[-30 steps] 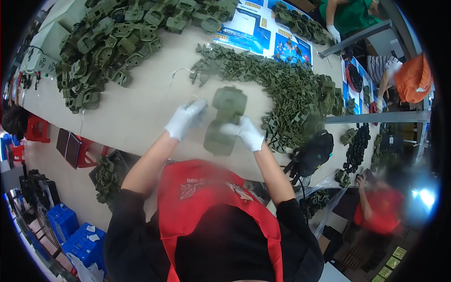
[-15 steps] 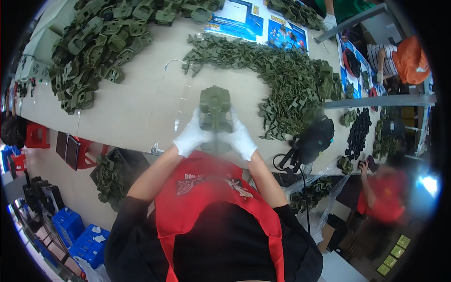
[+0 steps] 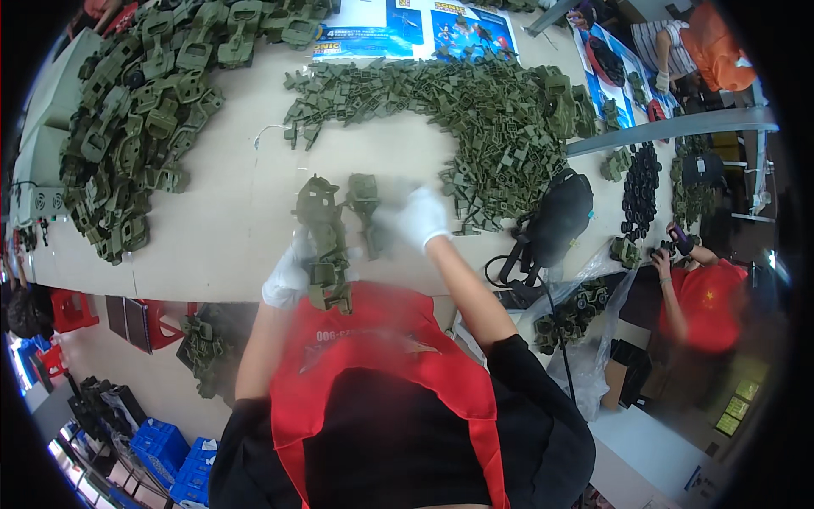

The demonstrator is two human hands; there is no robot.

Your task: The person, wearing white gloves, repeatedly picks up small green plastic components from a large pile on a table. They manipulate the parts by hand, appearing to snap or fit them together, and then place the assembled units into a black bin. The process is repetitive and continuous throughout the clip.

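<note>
My left hand [image 3: 287, 273], in a white glove, is closed around the side of an olive-green plastic toy vehicle body [image 3: 320, 208] held over the table's front edge. Just right of that body is a narrower olive-green plastic part [image 3: 365, 197], upright and slightly blurred. My right hand [image 3: 422, 219], also gloved in white, has its fingertips at the right side of this narrow part and appears to pinch it. Motion smears those fingers. Beyond both hands lies a wide heap of small olive-green plastic parts [image 3: 500, 127] on the table [image 3: 229, 229].
Larger green vehicle bodies [image 3: 127, 144] are piled at the left. A black bag [image 3: 555, 220] with straps lies at the table's right front. A grey metal bar [image 3: 670, 129] crosses at the right. A co-worker in red [image 3: 704, 301] handles parts near black wheels [image 3: 642, 191].
Both hands were together around one upright green toy vehicle. Now they are apart, the left lower with the body, the right raised beside a separate narrow part. The view has shifted.
</note>
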